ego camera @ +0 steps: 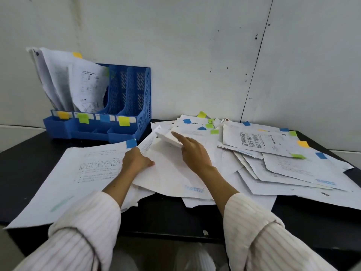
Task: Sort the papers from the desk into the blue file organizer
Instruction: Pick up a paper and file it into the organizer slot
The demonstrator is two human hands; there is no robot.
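Loose papers (263, 153) with coloured tabs heaped across dark surface (166, 214). Blue file organizer (127, 106) at back left against wall, sheets standing in its left slots. Left hand (136, 160) gripping a sheet's edge, fingers curled. Right hand (195, 151) lifting a folded sheet, index finger extended.

No text is proving readable anywhere. Print is showing as blurred dark lines on the papers (254, 141) lying right of the blue file organizer (134, 98), and its front label strips (93, 116) are carrying only coloured sticky notes.
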